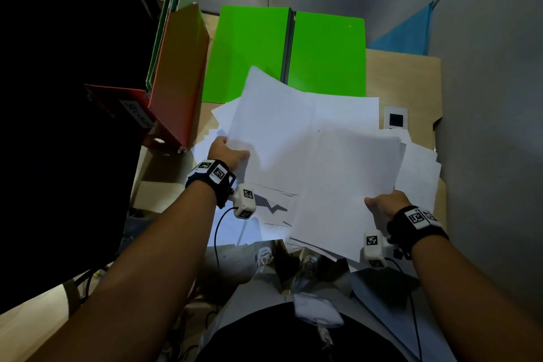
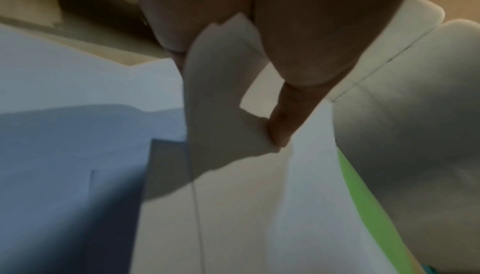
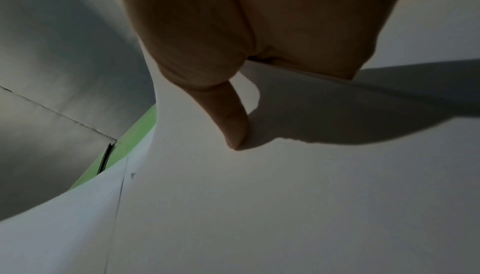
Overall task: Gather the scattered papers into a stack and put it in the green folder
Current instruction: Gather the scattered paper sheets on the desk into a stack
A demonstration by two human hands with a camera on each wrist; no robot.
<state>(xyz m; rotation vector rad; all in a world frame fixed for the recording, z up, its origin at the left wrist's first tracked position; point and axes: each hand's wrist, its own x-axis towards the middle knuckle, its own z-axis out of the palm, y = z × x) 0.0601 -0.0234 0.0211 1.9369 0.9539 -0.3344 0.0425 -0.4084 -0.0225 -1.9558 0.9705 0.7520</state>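
Observation:
The green folder [image 1: 252,53] lies open at the back of the desk, a dark spine between its two halves. In front of it white papers [image 1: 311,156] form a loose, uneven pile lifted off the desk. My left hand [image 1: 227,153] grips the pile's left edge; in the left wrist view its thumb [image 2: 285,118] presses a sheet [image 2: 221,97] from above. My right hand [image 1: 385,204] pinches the near right corner of the top sheets, thumb [image 3: 231,118] on the paper [image 3: 285,196]. More sheets [image 1: 420,173] lie spread underneath on the right. A green strip of the folder [image 3: 135,138] shows past the paper.
An orange binder [image 1: 179,76] leans at the left with green folders [image 1: 164,23] behind it and a red binder [image 1: 129,103] below. A small white card with a black square [image 1: 396,117] lies on the wooden desk [image 1: 405,79]. Grey partition walls close in; blue sheet [image 1: 408,32] behind.

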